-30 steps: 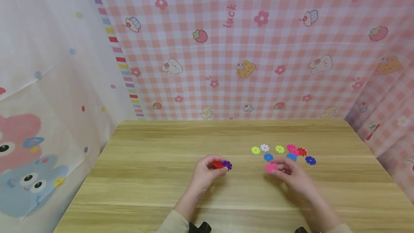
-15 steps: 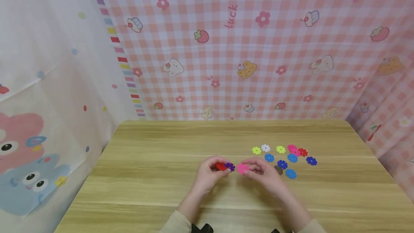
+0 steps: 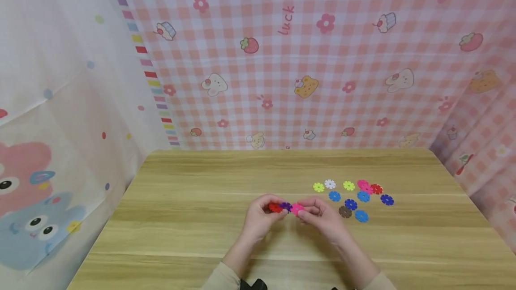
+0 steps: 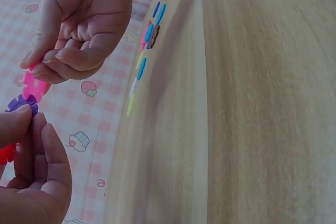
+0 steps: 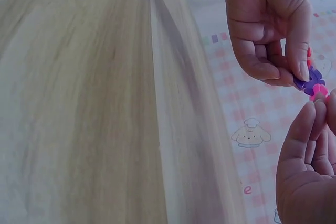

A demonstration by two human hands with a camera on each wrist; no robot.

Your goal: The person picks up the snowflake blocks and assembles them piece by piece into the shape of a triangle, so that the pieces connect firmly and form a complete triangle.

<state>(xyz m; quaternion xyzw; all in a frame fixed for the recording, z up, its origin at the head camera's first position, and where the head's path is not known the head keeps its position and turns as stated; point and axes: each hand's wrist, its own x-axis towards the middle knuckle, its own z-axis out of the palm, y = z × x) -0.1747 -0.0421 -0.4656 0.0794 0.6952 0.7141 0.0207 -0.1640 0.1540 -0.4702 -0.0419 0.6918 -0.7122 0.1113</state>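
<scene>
Loose notched discs (image 3: 351,204) lie flat right of centre in the head view, edge-on in the left-wrist view. At lower centre, the left hand (image 3: 258,218) pinches a purple disc (image 3: 285,207), a red disc (image 3: 276,207) partly hidden; the right hand (image 3: 325,223) pinches a pink disc (image 3: 297,209) touching purple. Wooden tabletop (image 3: 181,218) spreads leftward.

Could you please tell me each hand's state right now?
Left hand: closed, holding a purple disc and a red disc.
Right hand: closed, holding a pink disc.

Head view evenly lit; left hand (image 3: 258,219) and right hand (image 3: 326,224) cast faint shadows toward the near edge of the desk (image 3: 177,227); wrist views dimmer, hazier.
</scene>
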